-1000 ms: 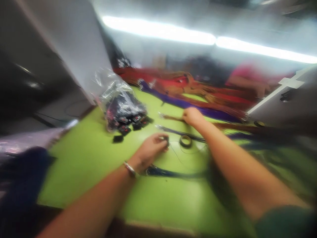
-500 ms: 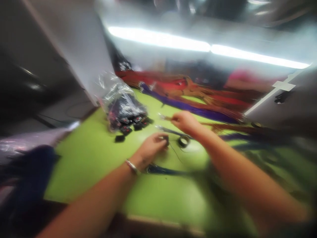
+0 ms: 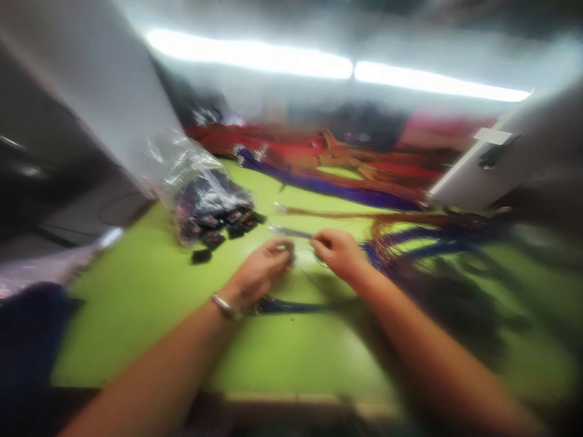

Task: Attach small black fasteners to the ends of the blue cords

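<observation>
My left hand [image 3: 260,270], with a bracelet at the wrist, is closed around a small black piece [image 3: 290,254]. A thin dark wire trails from it, faintly seen against the green table. To its right, my right hand [image 3: 339,252] is closed in a pinch; what its fingers hold is too blurred to make out. The tip of a dark blue wire bundle [image 3: 296,232] shows just beyond the right fingertips. A brown wire bundle [image 3: 323,213] lies farther back. Below both hands rests another dark blue wire bundle [image 3: 296,305].
A clear plastic bag [image 3: 200,188] of black parts stands at the left, with several black connectors [image 3: 214,238] spilling out. Purple wires [image 3: 328,189] and red-brown wires [image 3: 359,167] lie along the back of the green table [image 3: 150,321]. Tangled wires [image 3: 387,243] lie at right.
My right hand has left the end of the brown bundle and come nearer to me, level with my left hand. The left hand keeps its small black piece. The whole view has shifted.
</observation>
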Available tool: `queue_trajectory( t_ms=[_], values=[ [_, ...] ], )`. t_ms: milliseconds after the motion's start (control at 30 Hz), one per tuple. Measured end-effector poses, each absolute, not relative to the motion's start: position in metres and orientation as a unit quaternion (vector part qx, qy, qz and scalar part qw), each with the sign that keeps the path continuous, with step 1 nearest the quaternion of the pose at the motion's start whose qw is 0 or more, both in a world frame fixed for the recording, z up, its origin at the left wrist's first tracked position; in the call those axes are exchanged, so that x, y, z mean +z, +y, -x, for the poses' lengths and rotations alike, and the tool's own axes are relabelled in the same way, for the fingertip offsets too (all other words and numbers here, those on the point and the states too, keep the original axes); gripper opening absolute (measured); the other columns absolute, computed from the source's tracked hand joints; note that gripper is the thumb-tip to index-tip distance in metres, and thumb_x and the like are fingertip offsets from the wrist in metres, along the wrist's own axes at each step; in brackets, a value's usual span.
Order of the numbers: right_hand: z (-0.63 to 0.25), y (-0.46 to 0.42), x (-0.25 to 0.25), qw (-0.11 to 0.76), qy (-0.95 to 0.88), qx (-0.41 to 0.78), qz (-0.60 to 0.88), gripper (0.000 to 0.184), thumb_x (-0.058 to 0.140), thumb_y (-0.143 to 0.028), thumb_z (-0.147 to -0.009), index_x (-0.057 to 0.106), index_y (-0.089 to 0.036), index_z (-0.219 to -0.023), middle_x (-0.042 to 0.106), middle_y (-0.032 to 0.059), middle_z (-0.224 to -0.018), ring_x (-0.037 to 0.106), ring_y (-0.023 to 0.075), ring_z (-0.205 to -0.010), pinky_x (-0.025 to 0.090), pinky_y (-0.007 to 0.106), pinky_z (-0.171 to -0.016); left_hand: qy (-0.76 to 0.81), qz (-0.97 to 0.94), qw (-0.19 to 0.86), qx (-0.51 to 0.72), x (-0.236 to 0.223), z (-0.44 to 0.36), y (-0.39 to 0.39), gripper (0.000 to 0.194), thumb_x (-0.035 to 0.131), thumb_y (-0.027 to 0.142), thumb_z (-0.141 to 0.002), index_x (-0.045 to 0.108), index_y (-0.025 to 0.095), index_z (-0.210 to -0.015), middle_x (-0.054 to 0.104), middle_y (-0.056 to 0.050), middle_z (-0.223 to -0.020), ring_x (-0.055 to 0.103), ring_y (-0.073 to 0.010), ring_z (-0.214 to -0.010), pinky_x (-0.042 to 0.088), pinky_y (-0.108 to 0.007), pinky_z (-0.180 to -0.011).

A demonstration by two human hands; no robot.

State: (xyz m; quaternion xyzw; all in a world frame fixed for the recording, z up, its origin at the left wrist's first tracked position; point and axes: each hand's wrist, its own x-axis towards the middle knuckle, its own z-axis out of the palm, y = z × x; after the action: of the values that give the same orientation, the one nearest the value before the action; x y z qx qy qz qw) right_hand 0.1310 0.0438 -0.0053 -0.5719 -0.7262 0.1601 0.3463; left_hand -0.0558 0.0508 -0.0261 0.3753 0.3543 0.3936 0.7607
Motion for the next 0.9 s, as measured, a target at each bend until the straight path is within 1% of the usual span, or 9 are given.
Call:
queue_trajectory(
  t_ms=[167, 333, 400, 567, 633, 733, 833, 900],
  values=[
    [-0.13, 0.039, -0.011, 0.334, -0.74, 0.165, 0.56, 0.015, 0.052, -0.018, -0.077, 0.063, -0.016, -0.067, 0.062, -0.0004, -0.063, 0.049, 0.009, -0.058, 0.034, 0.021, -0.058, 0.354, -0.36, 0.769, 0.392, -0.026, 0.055, 0.051, 0.034, 0.071, 0.014, -0.069, 0.06, 0.014, -0.101, 0.064, -0.004, -0.081, 0.059, -0.0098, -0.069, 0.045, -0.019, -0.062],
    [-0.131, 0.04, -0.011, 0.344, -0.727, 0.191, 0.563, 0.014, 0.053, -0.019, -0.078, 0.063, -0.017, -0.068, 0.063, -0.0004, -0.064, 0.05, 0.0091, -0.059, 0.035, 0.02, -0.059, 0.348, -0.354, 0.779, 0.383, -0.027, 0.056, 0.053, 0.033, 0.07, 0.016, -0.071, 0.06, 0.016, -0.102, 0.064, -0.005, -0.082, 0.059, -0.0093, -0.068, 0.045, -0.019, -0.062],
    [-0.132, 0.039, -0.01, 0.339, -0.737, 0.178, 0.557, 0.014, 0.054, -0.02, -0.079, 0.062, -0.017, -0.068, 0.063, 0.0, -0.064, 0.05, 0.0092, -0.058, 0.035, 0.02, -0.059, 0.351, -0.352, 0.78, 0.381, -0.027, 0.057, 0.052, 0.033, 0.071, 0.016, -0.071, 0.06, 0.016, -0.102, 0.064, -0.005, -0.082, 0.058, -0.0093, -0.068, 0.045, -0.019, -0.062],
    [-0.132, 0.032, -0.008, 0.309, -0.78, 0.094, 0.537, 0.018, 0.051, -0.022, -0.083, 0.063, -0.017, -0.071, 0.064, 0.0029, -0.069, 0.05, 0.011, -0.062, 0.035, 0.022, -0.061, 0.359, -0.368, 0.771, 0.375, -0.027, 0.057, 0.051, 0.034, 0.072, 0.018, -0.07, 0.06, 0.016, -0.102, 0.063, -0.004, -0.083, 0.059, -0.0098, -0.07, 0.045, -0.02, -0.063],
    [-0.132, 0.031, -0.008, 0.31, -0.783, 0.089, 0.532, 0.018, 0.05, -0.022, -0.083, 0.063, -0.017, -0.072, 0.064, 0.0032, -0.07, 0.051, 0.0112, -0.062, 0.035, 0.022, -0.062, 0.366, -0.382, 0.761, 0.376, -0.026, 0.057, 0.05, 0.035, 0.073, 0.018, -0.069, 0.06, 0.016, -0.101, 0.063, -0.004, -0.083, 0.059, -0.0102, -0.07, 0.045, -0.02, -0.062],
    [-0.132, 0.032, -0.008, 0.324, -0.761, 0.141, 0.544, 0.016, 0.053, -0.022, -0.081, 0.064, -0.016, -0.07, 0.063, 0.0014, -0.065, 0.05, 0.0097, -0.059, 0.035, 0.021, -0.059, 0.372, -0.411, 0.74, 0.381, -0.026, 0.057, 0.049, 0.036, 0.074, 0.02, -0.067, 0.061, 0.017, -0.1, 0.063, -0.004, -0.084, 0.059, -0.0111, -0.069, 0.045, -0.022, -0.062],
    [-0.133, 0.036, -0.009, 0.324, -0.72, 0.225, 0.571, 0.015, 0.056, -0.021, -0.077, 0.065, -0.016, -0.066, 0.061, -0.0012, -0.058, 0.048, 0.0081, -0.054, 0.034, 0.02, -0.056, 0.375, -0.449, 0.716, 0.38, -0.029, 0.057, 0.048, 0.032, 0.073, 0.022, -0.069, 0.062, 0.017, -0.099, 0.064, -0.005, -0.084, 0.059, -0.0119, -0.069, 0.045, -0.024, -0.063],
    [-0.133, 0.038, -0.01, 0.319, -0.704, 0.248, 0.584, 0.014, 0.057, -0.019, -0.074, 0.065, -0.015, -0.063, 0.059, -0.002, -0.055, 0.047, 0.0076, -0.053, 0.034, 0.019, -0.055, 0.375, -0.473, 0.699, 0.382, -0.03, 0.057, 0.047, 0.029, 0.072, 0.022, -0.069, 0.063, 0.016, -0.096, 0.064, -0.005, -0.084, 0.059, -0.0123, -0.07, 0.045, -0.025, -0.064]
  ],
)
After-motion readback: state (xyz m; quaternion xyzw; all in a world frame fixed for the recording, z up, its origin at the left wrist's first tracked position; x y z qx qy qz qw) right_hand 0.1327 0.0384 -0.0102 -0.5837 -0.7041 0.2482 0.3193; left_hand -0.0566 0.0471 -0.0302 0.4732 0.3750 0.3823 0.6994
